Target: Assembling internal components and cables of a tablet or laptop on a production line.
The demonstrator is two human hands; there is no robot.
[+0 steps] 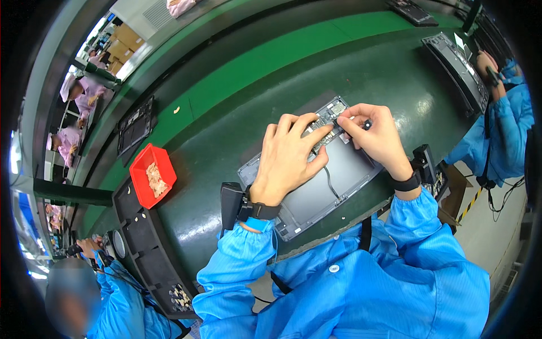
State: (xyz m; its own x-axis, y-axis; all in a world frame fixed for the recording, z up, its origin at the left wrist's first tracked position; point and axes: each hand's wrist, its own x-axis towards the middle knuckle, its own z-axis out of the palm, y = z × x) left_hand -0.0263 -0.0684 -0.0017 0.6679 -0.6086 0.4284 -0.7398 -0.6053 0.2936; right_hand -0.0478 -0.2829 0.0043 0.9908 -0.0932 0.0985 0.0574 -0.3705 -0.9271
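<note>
An opened grey device casing [333,186], flat like a laptop's lower half, lies tilted on the green bench before me. A strip of circuit board [336,108] runs along its far edge. My left hand [291,155] rests over the casing with its fingers spread, the fingertips on the board. Beside its thumb a dark cable [329,181] runs across the casing. At the board's right part my right hand [372,133] is closed, thumb and index finger pinched together. A small dark round piece shows between its fingers; what it belongs to is hidden.
To the left stand a red bin [151,183] with small pale pieces and a black tray [149,246] with small parts. Other device casings lie at the left [135,129] and right [457,70]. Co-workers in blue sleeves sit on both sides.
</note>
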